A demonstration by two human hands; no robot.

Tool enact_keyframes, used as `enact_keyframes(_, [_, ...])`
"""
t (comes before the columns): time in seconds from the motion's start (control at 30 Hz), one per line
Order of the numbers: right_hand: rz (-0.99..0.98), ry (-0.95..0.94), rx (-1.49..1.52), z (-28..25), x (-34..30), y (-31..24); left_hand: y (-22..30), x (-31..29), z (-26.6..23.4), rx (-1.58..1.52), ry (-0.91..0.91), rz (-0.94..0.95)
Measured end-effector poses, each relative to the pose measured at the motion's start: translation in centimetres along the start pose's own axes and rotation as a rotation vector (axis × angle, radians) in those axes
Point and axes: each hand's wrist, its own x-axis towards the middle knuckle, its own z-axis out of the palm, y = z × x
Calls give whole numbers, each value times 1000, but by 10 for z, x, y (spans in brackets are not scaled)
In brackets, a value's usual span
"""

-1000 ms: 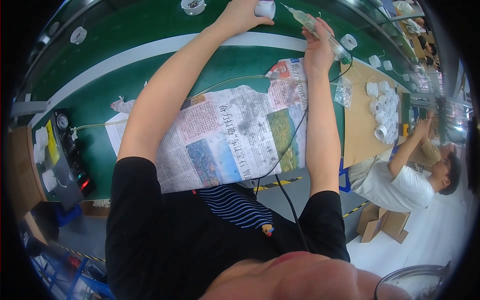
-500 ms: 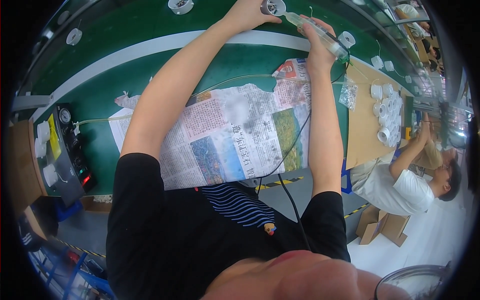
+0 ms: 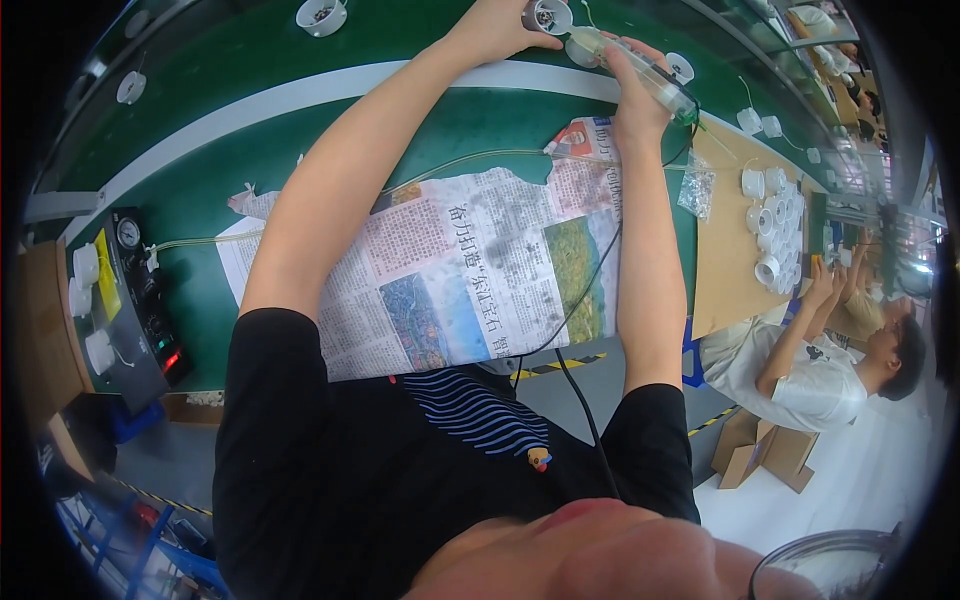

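Observation:
At the top middle, over the green belt, my left hand (image 3: 497,30) grips a small round white cup (image 3: 531,17) with dark and metallic bits inside. Its thumb stretches below the cup. Closed round a clear dispensing syringe (image 3: 655,82) with a green end, my right hand (image 3: 640,110) holds it slanted, nozzle up and left toward the cup. Between the nozzle and the held cup a narrow gap shows. Another pale round part lies behind the nozzle, partly hidden by it.
Printed newspaper (image 3: 520,290) covers the bench under my forearms, with a thin tube across it. A black dispenser box (image 3: 140,300) stands left. White cups (image 3: 322,17) ride the green belt. Several more (image 3: 775,235) stand on cardboard at right, by a small clear bag (image 3: 697,190). A co-worker (image 3: 820,370) sits right.
The loose cups on the belt have shifted left, one now behind the syringe nozzle. The nozzle has drawn slightly off the held cup. The co-worker's arms have moved.

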Motion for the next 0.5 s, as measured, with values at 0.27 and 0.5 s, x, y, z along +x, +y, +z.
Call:
enact_keyframes(0.27, [41,-33,122,1,0,-2,6,-6,1,179,85,-36])
enact_keyframes(0.5, [93,65,579,-23,20,19,12,-3,3,565,260,254])
